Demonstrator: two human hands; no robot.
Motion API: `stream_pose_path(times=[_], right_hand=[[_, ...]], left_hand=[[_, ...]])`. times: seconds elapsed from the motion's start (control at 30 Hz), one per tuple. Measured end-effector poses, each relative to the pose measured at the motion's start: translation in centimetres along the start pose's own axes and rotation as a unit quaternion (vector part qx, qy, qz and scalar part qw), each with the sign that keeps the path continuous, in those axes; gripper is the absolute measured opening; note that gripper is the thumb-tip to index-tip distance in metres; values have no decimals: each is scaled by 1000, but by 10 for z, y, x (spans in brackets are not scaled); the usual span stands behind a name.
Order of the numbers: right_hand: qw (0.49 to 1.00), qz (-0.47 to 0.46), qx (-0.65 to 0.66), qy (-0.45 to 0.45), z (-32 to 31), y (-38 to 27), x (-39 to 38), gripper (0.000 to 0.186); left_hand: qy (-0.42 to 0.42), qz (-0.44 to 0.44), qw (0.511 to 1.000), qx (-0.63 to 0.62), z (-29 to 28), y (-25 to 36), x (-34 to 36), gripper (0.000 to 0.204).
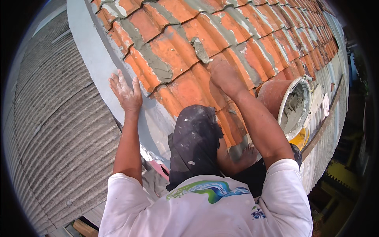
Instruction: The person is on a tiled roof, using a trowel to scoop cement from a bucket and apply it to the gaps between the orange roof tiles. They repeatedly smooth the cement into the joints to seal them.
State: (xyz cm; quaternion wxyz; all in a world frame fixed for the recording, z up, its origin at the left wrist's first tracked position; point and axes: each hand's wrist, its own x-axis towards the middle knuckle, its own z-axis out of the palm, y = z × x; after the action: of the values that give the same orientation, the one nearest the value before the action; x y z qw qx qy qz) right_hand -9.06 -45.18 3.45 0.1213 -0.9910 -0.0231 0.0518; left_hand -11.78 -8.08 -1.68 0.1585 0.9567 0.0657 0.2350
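My right hand (226, 78) is closed around the handle of a small trowel, its mortar-coated blade (201, 51) over the orange roof tiles (187, 89). The fist covers the handle. Wet grey mortar (158, 67) runs in strips down the joints between the tiles. On the left, my left hand (127, 93) lies with fingers apart on the pale grey ledge (89, 47) beside the tiles; pale smears mark its fingers.
A reddish bucket (272, 96) with grey mortar (294, 110) inside leans at the right, above something yellow (301, 138). Corrugated grey roofing (63, 154) slopes along the left. More corrugated sheet (329, 130) borders the drop at the right. My bare foot (246, 158) rests near the lower tiles.
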Motion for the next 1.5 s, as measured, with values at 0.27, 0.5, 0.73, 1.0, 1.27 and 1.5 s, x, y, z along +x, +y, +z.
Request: stream_pose_path(times=[0.27,0.5,0.73,1.0,1.27,1.5], right_hand=[[976,-126,15,-176,-40,44,24,25],[970,-74,169,-156,-37,75,23,31],[957,-131,185,-181,-55,83,29,23],[970,-127,143,-149,-52,39,61,24],[951,-79,249,-163,-64,85,35,22],[958,-78,218,-170,-42,43,61,17]], left_hand=[[10,28,998,-50,-2,6,5,77],[12,38,997,-63,-3,6,6,78],[0,34,998,-51,-1,6,7,78],[-5,41,998,-49,-5,7,6,78],[-4,43,997,-63,-5,8,4,79],[1,45,997,-58,-4,7,6,78]])
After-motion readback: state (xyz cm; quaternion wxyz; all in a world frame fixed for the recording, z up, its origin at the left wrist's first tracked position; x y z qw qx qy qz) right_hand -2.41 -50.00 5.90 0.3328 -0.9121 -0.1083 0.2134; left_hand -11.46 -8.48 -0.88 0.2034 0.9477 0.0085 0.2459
